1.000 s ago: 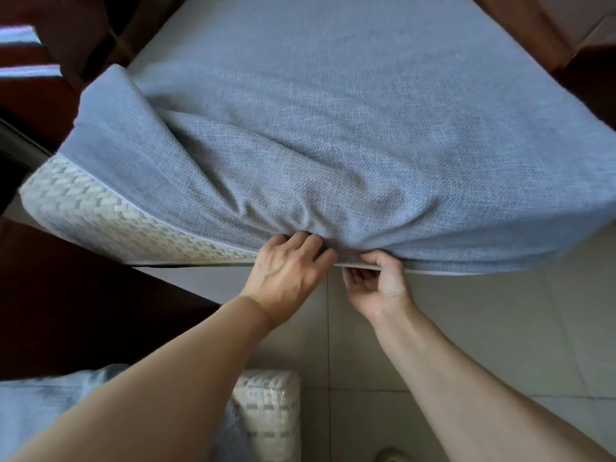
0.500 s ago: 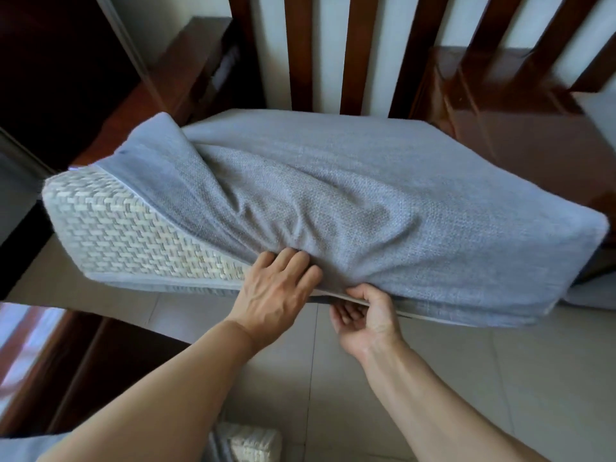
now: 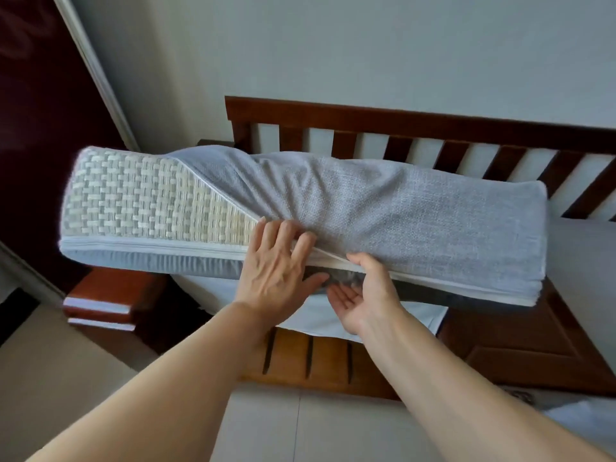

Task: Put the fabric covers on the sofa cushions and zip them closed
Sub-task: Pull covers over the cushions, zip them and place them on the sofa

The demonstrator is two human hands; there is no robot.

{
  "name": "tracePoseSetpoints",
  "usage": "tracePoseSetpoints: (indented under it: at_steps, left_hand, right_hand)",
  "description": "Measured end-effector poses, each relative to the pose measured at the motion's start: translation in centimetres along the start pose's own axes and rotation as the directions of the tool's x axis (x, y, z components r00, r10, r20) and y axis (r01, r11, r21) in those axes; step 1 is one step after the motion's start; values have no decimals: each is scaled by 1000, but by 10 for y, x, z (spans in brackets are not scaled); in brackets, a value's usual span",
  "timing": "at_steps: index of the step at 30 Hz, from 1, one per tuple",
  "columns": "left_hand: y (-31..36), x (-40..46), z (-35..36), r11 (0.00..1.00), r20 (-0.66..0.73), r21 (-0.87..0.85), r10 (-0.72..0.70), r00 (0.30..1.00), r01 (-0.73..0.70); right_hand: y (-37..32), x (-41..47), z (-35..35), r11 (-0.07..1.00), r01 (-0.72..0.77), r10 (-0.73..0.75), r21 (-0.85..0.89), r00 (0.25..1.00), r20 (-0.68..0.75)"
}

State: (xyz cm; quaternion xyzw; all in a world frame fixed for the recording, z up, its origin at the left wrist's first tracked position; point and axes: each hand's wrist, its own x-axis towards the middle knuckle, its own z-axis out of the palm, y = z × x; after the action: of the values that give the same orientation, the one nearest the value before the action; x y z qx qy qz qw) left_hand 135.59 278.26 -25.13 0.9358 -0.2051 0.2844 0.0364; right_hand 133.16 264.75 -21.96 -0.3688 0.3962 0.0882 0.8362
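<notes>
A sofa cushion (image 3: 143, 198) with a cream woven surface is held up on its edge in front of the sofa, its long side facing me. A grey fabric cover (image 3: 416, 221) wraps its right two thirds, and the left third is bare. The cover's white zip edge (image 3: 160, 244) runs along the lower side. My left hand (image 3: 276, 265) lies flat with straight fingers on the cushion where the cover's edge ends. My right hand (image 3: 363, 295) is palm up beneath the cushion, its thumb hooked over the cover's zip edge.
A dark wooden sofa frame with a slatted back (image 3: 400, 123) stands behind the cushion. A pale cloth (image 3: 333, 316) lies on the seat below. A wooden armrest (image 3: 110, 295) is at the left, a grey cushion (image 3: 583, 261) at the right, and tiled floor (image 3: 300, 428) near me.
The cushion has tipped up from lying flat to standing on its edge, and my view rose to the sofa back. Both hands stayed at the cover's edge; my left fingers spread flat.
</notes>
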Motion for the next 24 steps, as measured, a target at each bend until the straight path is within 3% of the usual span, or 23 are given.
tracePoseSetpoints:
  at_steps: [4, 10, 14, 16, 18, 19, 21, 23, 24]
  left_hand:
    - [-21, 62, 6, 1000, -34, -14, 7, 999, -8]
    - [-32, 136, 17, 995, -57, -45, -91, 994, 88]
    - [-45, 183, 25, 995, -65, -10, -100, 993, 100]
    - [-50, 206, 31, 995, -76, 14, -99, 992, 100]
    - [-55, 226, 35, 994, -75, 34, -103, 992, 106]
    - [-57, 237, 38, 993, -69, 46, -105, 992, 108]
    - [-61, 252, 41, 992, -62, 64, -104, 993, 108]
    - [-66, 267, 44, 991, -71, 88, -97, 993, 103]
    - [-68, 273, 46, 989, -70, 104, -94, 993, 101]
  right_hand:
    - [-41, 11, 44, 998, 60, -60, -14, 998, 13]
    - [-92, 28, 87, 993, 82, -72, -85, 990, 120]
    - [-130, 35, 91, 949, 146, -95, -280, 977, 190]
    - [-151, 40, 87, 871, 254, -196, -421, 965, 177]
    - [-170, 44, 84, 728, 405, -376, -553, 910, 173]
    - [-183, 48, 83, 605, 506, -513, -615, 838, 185]
    - [-206, 55, 84, 216, 659, -774, -721, 566, 285]
    - [-229, 71, 89, -241, 590, -841, -770, 269, 470]
    - [-238, 82, 92, -392, 493, -821, -777, 193, 537]
